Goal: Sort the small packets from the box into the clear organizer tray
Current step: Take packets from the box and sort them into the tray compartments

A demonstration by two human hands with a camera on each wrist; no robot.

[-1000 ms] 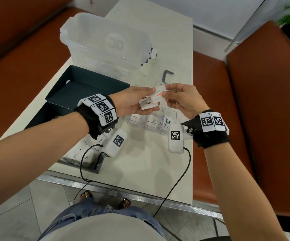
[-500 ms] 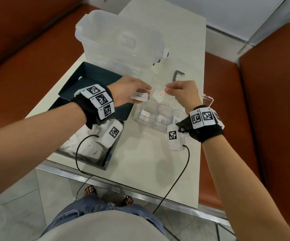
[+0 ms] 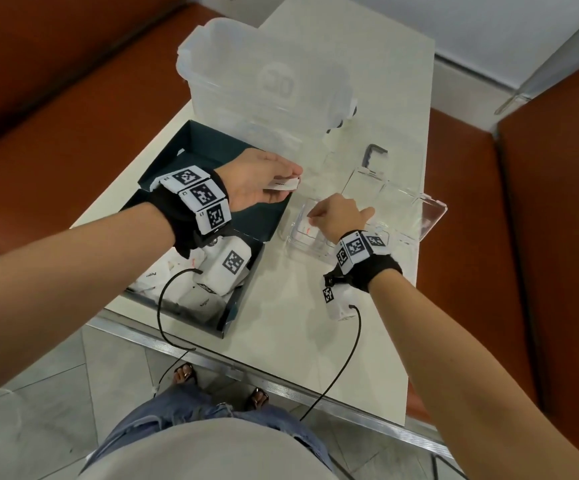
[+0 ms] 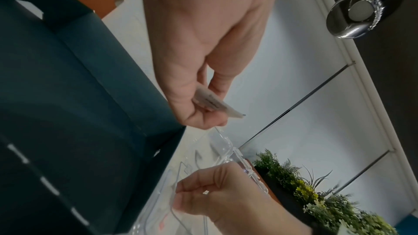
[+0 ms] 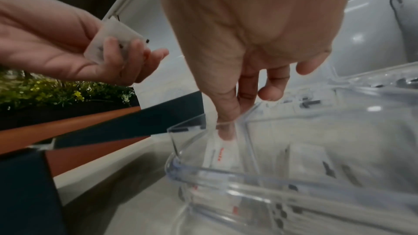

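Observation:
My left hand (image 3: 267, 188) pinches a white packet with black print (image 3: 286, 184) between thumb and fingers, held in the air over the dark box's edge, left of the clear organizer tray (image 3: 381, 233). My right hand (image 3: 336, 216) reaches down into the tray's leftmost compartment, thumb and forefinger pinching a white packet with red print (image 3: 307, 230). In the right wrist view that red-print packet (image 5: 222, 151) stands upright inside the tray (image 5: 226, 172). In the left wrist view the black-print packet (image 4: 214, 104) pokes out of my left hand (image 4: 203, 60). Several more packets (image 3: 205, 301) lie in the dark box (image 3: 232, 306).
The tray's clear lid (image 3: 402, 199) lies open toward the far right. A big translucent storage bin (image 3: 270, 88) stands at the back. The box's dark lid (image 3: 205, 147) lies behind the box. A small dark metal hook (image 3: 373, 155) lies past the tray. Orange benches flank the table.
My right hand has come down from mid-air with the red-print packet into the tray's left compartment. My left hand has drawn apart from it to the left, still holding its packet.

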